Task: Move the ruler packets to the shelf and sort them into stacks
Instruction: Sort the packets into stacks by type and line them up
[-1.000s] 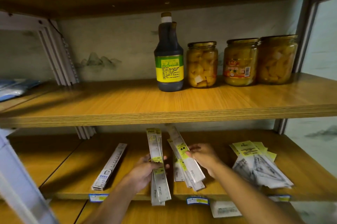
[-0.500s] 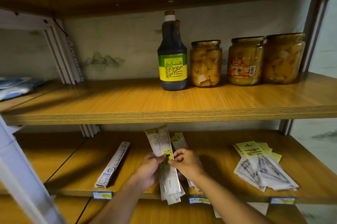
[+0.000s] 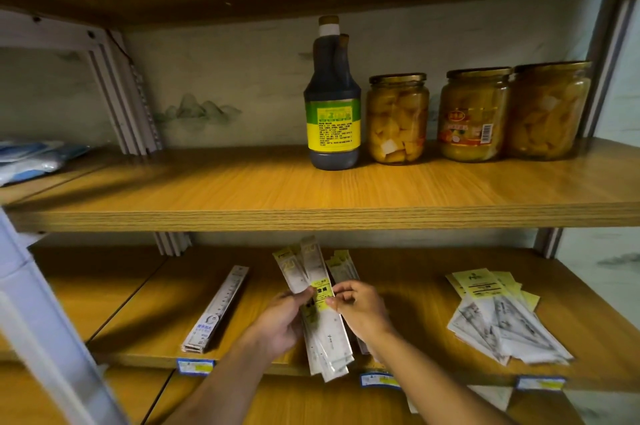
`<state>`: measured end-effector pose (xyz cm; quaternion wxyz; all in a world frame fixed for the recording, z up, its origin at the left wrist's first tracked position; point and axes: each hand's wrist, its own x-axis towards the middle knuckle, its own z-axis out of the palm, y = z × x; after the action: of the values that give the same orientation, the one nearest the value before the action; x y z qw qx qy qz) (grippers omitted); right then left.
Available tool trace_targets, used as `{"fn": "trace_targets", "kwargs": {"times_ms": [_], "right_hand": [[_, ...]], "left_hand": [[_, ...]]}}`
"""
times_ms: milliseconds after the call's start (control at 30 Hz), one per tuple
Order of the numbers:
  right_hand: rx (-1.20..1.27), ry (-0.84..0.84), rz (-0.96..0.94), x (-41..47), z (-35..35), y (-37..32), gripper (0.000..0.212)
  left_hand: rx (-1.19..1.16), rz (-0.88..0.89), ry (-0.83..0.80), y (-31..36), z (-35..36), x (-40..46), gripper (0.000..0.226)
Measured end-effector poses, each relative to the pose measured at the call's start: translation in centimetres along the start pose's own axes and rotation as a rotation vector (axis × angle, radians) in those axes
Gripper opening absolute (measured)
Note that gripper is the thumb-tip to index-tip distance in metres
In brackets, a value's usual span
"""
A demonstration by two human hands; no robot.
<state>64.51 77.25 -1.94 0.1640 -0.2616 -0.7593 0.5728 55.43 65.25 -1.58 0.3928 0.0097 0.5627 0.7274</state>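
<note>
Lower shelf (image 3: 433,289): left hand (image 3: 282,319) and right hand (image 3: 360,308) both pinch a fanned bundle of ruler packets (image 3: 320,303) (tips overhang the shelf's front edge). Left of the bundle lies one ruler (image 3: 218,308); right of it, a loose stack (image 3: 498,317).
</note>
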Motion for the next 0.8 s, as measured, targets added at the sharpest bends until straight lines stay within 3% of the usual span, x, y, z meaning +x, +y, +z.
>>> {"fn": "trace_targets", "kwargs": {"times_ms": [200,467,600,800], "right_hand": [[-0.057,-0.067,-0.052,0.0,0.0,-0.2,0.018],[-0.258,-0.098,-0.067,0.4,0.4,-0.6,0.017],[-0.427,-0.003,0.002,1.7,-2.0,-0.1,0.021],[-0.627,0.008,0.189,2.5,-4.1,1.8,0.056]], "left_hand": [[0.041,0.018,-0.022,0.3,-0.5,0.0,0.044],[0.05,0.033,-0.008,0.2,-0.7,-0.2,0.036],[0.036,0.07,-0.07,0.8,-2.1,-0.9,0.032],[0.06,0.073,-0.059,0.8,-3.6,-0.7,0.038]]}}
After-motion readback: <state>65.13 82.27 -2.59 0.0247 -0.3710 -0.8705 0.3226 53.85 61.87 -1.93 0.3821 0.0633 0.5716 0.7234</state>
